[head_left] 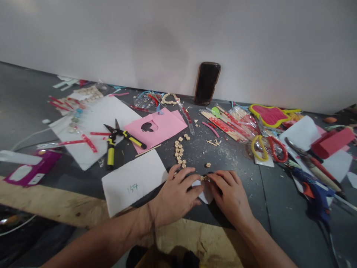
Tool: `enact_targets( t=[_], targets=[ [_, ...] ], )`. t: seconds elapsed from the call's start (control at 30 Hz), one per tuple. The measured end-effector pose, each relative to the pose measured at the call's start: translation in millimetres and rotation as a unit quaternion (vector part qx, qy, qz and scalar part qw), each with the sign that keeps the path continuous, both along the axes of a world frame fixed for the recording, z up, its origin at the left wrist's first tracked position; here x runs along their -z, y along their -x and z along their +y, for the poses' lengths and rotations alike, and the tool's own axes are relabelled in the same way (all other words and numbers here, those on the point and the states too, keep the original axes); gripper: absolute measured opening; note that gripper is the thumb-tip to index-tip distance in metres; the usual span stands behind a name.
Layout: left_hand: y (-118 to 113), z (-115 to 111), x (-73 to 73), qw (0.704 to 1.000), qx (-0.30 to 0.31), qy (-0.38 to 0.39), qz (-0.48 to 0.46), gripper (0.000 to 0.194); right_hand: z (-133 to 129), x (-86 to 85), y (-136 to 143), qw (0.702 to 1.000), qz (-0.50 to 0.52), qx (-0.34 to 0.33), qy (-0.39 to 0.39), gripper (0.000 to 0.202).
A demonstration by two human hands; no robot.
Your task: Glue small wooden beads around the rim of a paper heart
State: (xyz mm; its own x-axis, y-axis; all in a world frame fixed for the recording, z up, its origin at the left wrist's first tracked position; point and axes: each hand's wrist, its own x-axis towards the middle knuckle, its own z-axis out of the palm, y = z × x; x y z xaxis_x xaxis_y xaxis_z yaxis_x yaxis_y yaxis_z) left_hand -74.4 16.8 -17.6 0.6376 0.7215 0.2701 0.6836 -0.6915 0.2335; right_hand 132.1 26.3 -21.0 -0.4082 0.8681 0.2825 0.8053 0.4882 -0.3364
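Beads [203, 178] lie right of the flower-bead row [179, 149] and nearer me, flanked by my left grip [180, 190] and right grip [230, 195], probably for steadiness; whether either is closed, I cannot tell.

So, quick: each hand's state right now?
Left hand: fingers spread at the small white paper piece; grip cannot be told.
Right hand: fingertips at small tan flower-like beads; grip unclear.

Tan, knobbly flower-shaped pieces [179, 150] form a curved row on the desk [251, 178], partly hidden by the left hand [180, 190]; others sit at the right hand [231, 195], beside a small white paper piece [206, 195].
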Motion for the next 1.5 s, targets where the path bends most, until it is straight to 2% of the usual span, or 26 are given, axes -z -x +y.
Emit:
enact_targets(
  t=[0.7, 0.93, 1.07, 1.2, 1.33, 1.5],
  targets=[
    [0, -1, 2.8, 1.000, 0.014, 0.015, -0.001, 0.029, 0, 0.7, 0, 1.000, 0.006, 0.002, 0.004, 0.020],
    [0, 0, 3.9, 1.000, 0.005, -0.001, -0.005, 0.031, 0, 0.3, 0, 1.000, 0.024, 0.002, -0.005, 0.017],
    [1, 2, 3.6, 1.000, -0.002, -0.008, -0.011, 0.025, 2, -6.9, -8, 0.997, 0.072, 0.026, -0.016, 0.018],
    [0, 0, 1.4, 1.000, -0.009, -0.015, -0.015, 0.021, 1, -23.9, -24, 0.994, 0.074, 0.080, -0.023, 0.017],
    [-3, -2, -2.0, 0.999, -0.007, -0.029, 0.020, 0.033, -8, -34.7, -35, 0.996, 0.033, 0.075, 0.040, 0.018],
    [-8, 0, -3.2, 0.999, -0.010, -0.034, 0.037, 0.046, -15, -25.2, -36, 0.997, 0.011, 0.055, 0.052, 0.019]
  ],
)
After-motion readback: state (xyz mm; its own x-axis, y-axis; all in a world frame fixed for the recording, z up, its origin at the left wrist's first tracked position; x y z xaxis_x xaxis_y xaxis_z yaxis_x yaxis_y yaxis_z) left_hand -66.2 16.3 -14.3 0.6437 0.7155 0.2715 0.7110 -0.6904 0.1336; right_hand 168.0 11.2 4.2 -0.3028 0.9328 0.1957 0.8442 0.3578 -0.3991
